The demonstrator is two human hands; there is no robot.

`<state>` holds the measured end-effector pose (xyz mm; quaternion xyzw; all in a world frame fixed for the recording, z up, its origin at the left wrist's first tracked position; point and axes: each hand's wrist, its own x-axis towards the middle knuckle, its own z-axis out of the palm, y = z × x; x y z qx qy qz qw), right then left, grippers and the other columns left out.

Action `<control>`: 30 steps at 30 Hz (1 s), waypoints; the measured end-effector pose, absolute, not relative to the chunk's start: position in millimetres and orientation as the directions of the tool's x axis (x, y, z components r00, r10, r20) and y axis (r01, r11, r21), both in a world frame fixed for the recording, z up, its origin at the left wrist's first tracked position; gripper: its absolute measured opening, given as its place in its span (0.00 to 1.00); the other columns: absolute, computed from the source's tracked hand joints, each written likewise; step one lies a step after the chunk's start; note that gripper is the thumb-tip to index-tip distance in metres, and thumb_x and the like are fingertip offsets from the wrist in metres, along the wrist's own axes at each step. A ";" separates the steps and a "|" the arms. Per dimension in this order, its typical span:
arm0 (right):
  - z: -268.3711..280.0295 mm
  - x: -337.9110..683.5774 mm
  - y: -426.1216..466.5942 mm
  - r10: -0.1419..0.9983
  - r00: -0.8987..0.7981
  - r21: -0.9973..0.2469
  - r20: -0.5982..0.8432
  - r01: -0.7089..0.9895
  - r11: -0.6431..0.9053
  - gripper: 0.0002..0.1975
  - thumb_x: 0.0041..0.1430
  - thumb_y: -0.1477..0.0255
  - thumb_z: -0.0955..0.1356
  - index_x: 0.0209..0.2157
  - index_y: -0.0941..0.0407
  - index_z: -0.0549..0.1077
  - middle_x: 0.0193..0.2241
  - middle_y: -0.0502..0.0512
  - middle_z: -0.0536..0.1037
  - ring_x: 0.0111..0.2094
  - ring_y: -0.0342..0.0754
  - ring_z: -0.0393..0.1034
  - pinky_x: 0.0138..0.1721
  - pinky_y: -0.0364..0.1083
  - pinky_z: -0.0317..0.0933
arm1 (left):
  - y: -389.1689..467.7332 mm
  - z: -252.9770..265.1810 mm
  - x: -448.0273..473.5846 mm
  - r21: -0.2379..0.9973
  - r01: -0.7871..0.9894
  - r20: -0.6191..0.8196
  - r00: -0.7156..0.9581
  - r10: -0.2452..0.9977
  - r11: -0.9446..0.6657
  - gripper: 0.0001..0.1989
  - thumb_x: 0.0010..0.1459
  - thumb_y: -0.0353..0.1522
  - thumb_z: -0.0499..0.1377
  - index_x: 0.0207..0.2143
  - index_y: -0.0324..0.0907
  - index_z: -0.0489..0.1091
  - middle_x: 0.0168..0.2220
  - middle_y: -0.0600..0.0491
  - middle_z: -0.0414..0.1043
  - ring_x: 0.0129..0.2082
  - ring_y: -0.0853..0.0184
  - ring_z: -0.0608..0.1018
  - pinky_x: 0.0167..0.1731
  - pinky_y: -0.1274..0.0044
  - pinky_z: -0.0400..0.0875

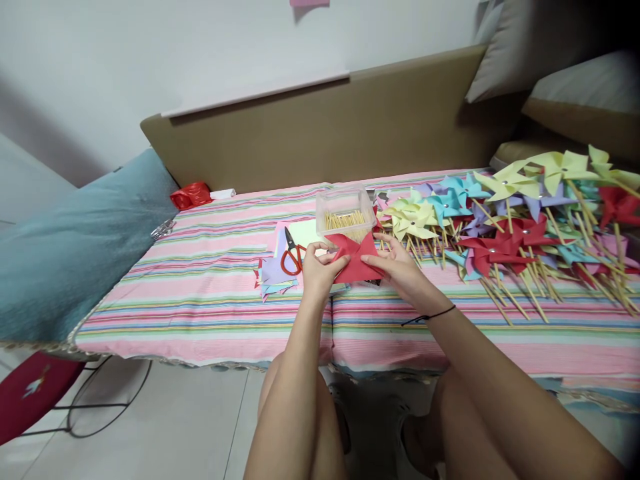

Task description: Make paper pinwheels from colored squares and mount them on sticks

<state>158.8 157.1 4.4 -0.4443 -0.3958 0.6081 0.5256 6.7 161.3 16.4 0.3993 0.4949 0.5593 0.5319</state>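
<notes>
Between my two hands is a red paper square (354, 268) cut in from its corners. My left hand (321, 265) pinches its left side between thumb and fingers. On the other side my right hand (400, 268) has its thumb on the paper and its fingers behind the right edge. Just beyond the paper stands a clear plastic box (345, 200) of thin wooden sticks (345, 220). Scissors with red handles (291, 257) lie left of my left hand on coloured paper sheets (275, 268).
Many finished paper pinwheels (493, 251) on sticks are heaped along the right. A striped cloth (210, 273) covers the seat. Farther left are a red plastic bag (191, 196), a white roll (223, 194) and a blue cushion (95, 247). A red stool (37, 393) stands at lower left.
</notes>
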 end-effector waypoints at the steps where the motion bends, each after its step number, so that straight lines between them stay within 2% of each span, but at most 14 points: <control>1: 3.7 155.9 156.9 0.994 -0.032 -0.951 -0.106 -0.290 -0.111 0.37 0.40 0.66 0.76 0.51 0.50 0.57 0.32 0.51 0.79 0.37 0.54 0.77 0.43 0.55 0.70 | 161.3 15.9 7.9 0.977 -0.204 -0.088 -0.121 0.989 0.062 0.28 0.32 0.34 0.70 0.32 0.45 0.56 0.21 0.59 0.74 0.19 0.68 0.75 0.23 0.78 0.69; 5: 0.8 149.0 156.7 0.997 0.081 -0.965 -0.013 -0.262 0.008 0.40 0.38 0.63 0.77 0.51 0.50 0.56 0.35 0.53 0.78 0.39 0.55 0.76 0.43 0.55 0.70 | 159.6 13.9 11.0 0.976 -0.201 -0.103 -0.094 0.990 0.082 0.28 0.33 0.34 0.70 0.33 0.45 0.55 0.22 0.58 0.75 0.19 0.68 0.76 0.23 0.77 0.70; 7: 0.9 148.8 156.7 0.995 0.097 -0.971 -0.002 -0.240 0.021 0.41 0.37 0.63 0.77 0.51 0.50 0.55 0.35 0.54 0.78 0.39 0.55 0.76 0.42 0.55 0.70 | 158.2 13.9 11.5 0.975 -0.206 -0.105 -0.087 0.991 0.085 0.28 0.34 0.33 0.70 0.34 0.45 0.55 0.22 0.58 0.75 0.19 0.68 0.76 0.23 0.77 0.70; 13: 3.8 154.9 159.0 0.995 0.084 -0.978 -0.060 -0.205 -0.041 0.42 0.36 0.69 0.76 0.52 0.52 0.54 0.28 0.51 0.76 0.33 0.55 0.76 0.37 0.55 0.71 | 155.9 16.0 10.7 0.971 -0.192 -0.146 -0.020 0.989 0.140 0.27 0.35 0.32 0.70 0.35 0.45 0.57 0.22 0.59 0.74 0.20 0.69 0.76 0.24 0.77 0.69; 17: 1.7 161.1 162.1 0.995 0.045 -0.986 -0.089 -0.147 -0.081 0.41 0.34 0.71 0.76 0.50 0.51 0.55 0.28 0.50 0.76 0.31 0.55 0.76 0.34 0.54 0.71 | 156.9 17.3 7.9 0.970 -0.167 -0.176 0.006 0.984 0.174 0.26 0.35 0.31 0.70 0.35 0.43 0.59 0.21 0.60 0.72 0.22 0.70 0.75 0.27 0.78 0.69; 24: -5.1 164.9 162.9 0.994 -0.040 -0.990 -0.101 -0.091 -0.104 0.37 0.36 0.72 0.76 0.48 0.49 0.57 0.25 0.46 0.76 0.27 0.53 0.75 0.33 0.54 0.70 | 158.2 14.9 1.8 0.990 -0.070 -0.116 0.045 0.992 0.119 0.28 0.34 0.28 0.69 0.37 0.43 0.59 0.17 0.63 0.69 0.19 0.73 0.72 0.26 0.80 0.67; 27: -3.6 168.1 163.7 0.993 -0.061 -0.988 -0.098 -0.115 -0.104 0.38 0.37 0.69 0.75 0.49 0.50 0.57 0.26 0.48 0.78 0.27 0.53 0.76 0.35 0.55 0.70 | 159.7 12.4 2.5 0.992 -0.070 -0.111 -0.016 0.994 0.110 0.28 0.33 0.27 0.69 0.37 0.43 0.58 0.18 0.63 0.68 0.19 0.73 0.72 0.26 0.80 0.67; 30: 2.3 175.2 162.6 1.000 0.004 -0.985 -0.030 -0.169 -0.029 0.35 0.41 0.66 0.75 0.50 0.52 0.58 0.33 0.54 0.80 0.36 0.52 0.77 0.43 0.55 0.68 | 163.7 11.7 2.3 0.982 -0.157 -0.131 -0.181 0.975 0.103 0.29 0.32 0.25 0.69 0.37 0.42 0.59 0.19 0.63 0.68 0.21 0.73 0.74 0.27 0.79 0.68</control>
